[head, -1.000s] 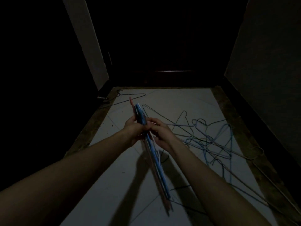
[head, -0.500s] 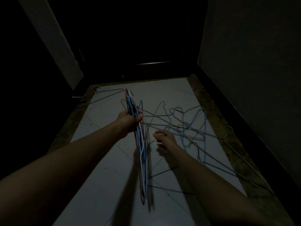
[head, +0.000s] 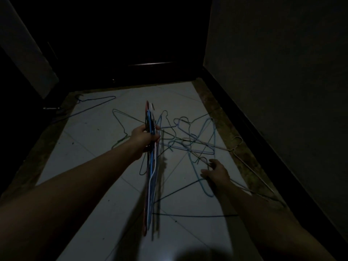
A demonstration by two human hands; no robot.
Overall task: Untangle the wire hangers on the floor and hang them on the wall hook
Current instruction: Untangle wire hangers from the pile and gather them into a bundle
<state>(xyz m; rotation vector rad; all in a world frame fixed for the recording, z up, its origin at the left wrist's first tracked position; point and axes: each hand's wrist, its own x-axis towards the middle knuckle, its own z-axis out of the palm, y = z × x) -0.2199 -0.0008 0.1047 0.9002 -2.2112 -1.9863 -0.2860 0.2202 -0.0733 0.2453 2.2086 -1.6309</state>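
A bundle of freed hangers [head: 151,178] hung edge-on from the left hand [head: 144,137], whose fingers were curled round the necks just below the hooks; red, blue and white wires showed in it, though how many it held could not be counted in the dim light. That bundle was the finished part of the untangling, as far as could be judged.

To its right the tangle of hangers [head: 192,142] lay on the floor [head: 98,147], pale blue, grey and dark wires crossing one another, several plainly interlocked. The right hand [head: 216,173] was down at the near edge of that heap, fingers bent over a pale blue hanger [head: 199,178]; whether it had closed on the wire or only touched it could not be told.

Further out, a green hanger [head: 120,127] lay on its own left of the bundle, and a dark blue hanger [head: 94,103] lay apart near the far left corner. A pale hanger [head: 238,143] rested on the brown strip beside the right wall [head: 282,91], its long wire running back toward the person. Dark wires [head: 188,215] stretched across the near tiles.

No wall hook was in view, so none of the hanging looked done. By this reckoning the job stood somewhere in its first half: a handful gathered, most of the knot left, then the loose ones, then the hanging.
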